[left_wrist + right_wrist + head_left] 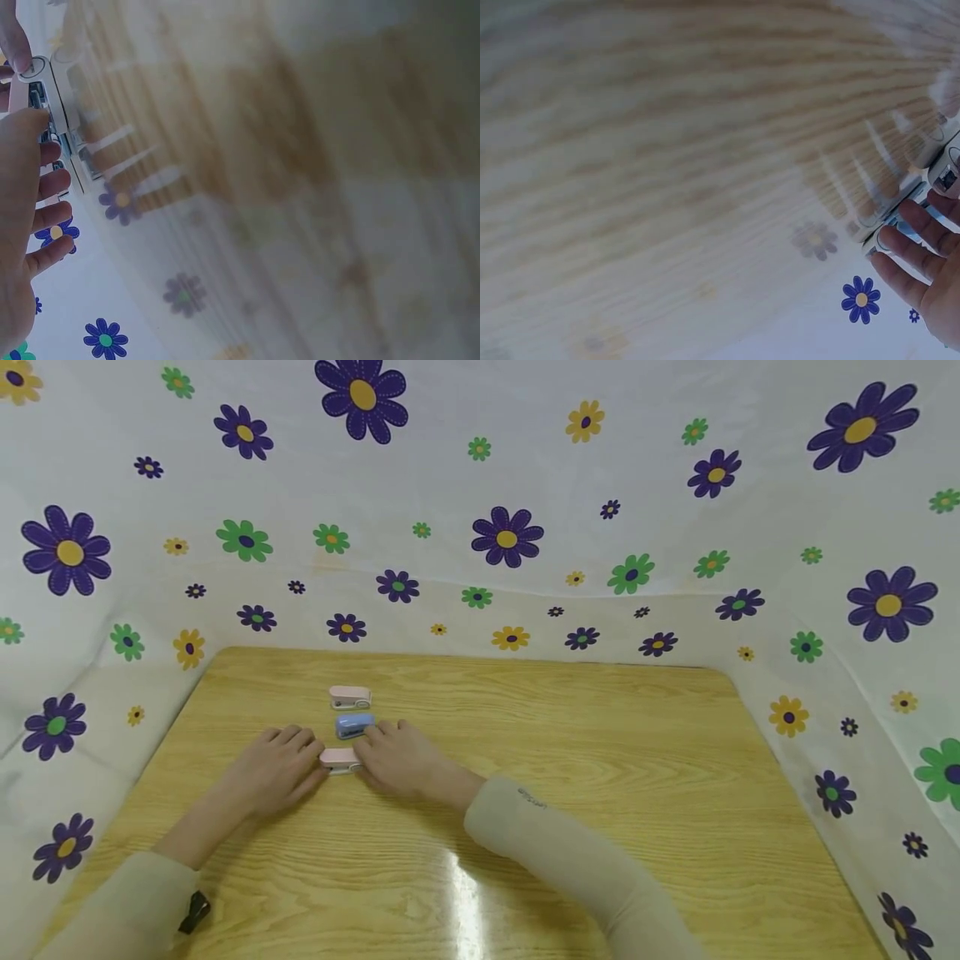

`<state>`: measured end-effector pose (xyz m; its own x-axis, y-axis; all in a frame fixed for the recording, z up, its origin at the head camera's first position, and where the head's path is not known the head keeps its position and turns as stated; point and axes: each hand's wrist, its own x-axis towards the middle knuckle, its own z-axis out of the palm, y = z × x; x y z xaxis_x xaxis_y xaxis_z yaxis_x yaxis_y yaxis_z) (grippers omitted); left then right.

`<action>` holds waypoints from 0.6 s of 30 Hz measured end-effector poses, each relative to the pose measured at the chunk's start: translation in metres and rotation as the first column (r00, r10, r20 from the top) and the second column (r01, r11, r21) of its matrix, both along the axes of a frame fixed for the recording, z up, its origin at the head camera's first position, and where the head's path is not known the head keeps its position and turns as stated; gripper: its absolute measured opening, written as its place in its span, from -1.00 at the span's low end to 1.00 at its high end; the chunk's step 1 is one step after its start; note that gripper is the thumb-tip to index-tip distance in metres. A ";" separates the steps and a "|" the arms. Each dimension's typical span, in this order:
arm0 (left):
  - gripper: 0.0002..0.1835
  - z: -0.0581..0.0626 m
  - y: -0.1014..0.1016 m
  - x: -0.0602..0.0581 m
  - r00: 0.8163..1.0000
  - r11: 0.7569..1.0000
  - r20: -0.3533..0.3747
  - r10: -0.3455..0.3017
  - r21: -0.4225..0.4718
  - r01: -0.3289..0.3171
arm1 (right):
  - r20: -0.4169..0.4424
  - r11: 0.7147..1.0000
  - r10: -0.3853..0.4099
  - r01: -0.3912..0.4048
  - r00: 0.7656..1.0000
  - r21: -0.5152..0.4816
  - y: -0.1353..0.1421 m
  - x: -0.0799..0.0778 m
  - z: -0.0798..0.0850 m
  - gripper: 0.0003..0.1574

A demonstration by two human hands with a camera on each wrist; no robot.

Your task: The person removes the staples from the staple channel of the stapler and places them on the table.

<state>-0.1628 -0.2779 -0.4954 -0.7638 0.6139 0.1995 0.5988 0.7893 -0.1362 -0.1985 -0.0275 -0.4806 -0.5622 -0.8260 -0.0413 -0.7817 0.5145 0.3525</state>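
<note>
Three small staplers form a column on the wooden table: a pink stapler (350, 697) farthest off, a blue stapler (354, 725) in the middle, and a near pink stapler (341, 760) between the hands. My left hand (273, 770) touches the left end of the near pink stapler with its thumb side; its other fingers stretch out loosely in the left wrist view. On the opposite side, my right hand (401, 760) overlaps that stapler's right end, and its fingertips reach the blue stapler's right end. Straight, spread fingers of this right hand (930, 255) appear beside the staplers in the right wrist view.
The wood-grained table (570, 760) has rounded far corners. White cloth (540, 468) printed with purple, green and yellow flowers surrounds it at the back and both sides. A dark clip-like piece (195, 912) shows by the left sleeve.
</note>
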 end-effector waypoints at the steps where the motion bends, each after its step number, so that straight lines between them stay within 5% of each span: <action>1: -0.75 0.000 0.001 0.000 1.000 1.000 -0.001 0.001 -0.005 -0.001 | 0.002 1.000 -0.003 0.003 1.000 0.004 0.000 0.000 0.000 -0.48; 18: -0.76 -0.003 0.056 -0.004 0.999 0.999 -0.017 -0.045 0.014 0.046 | 0.050 0.999 -0.031 0.033 0.998 -0.037 0.056 0.005 0.001 -0.50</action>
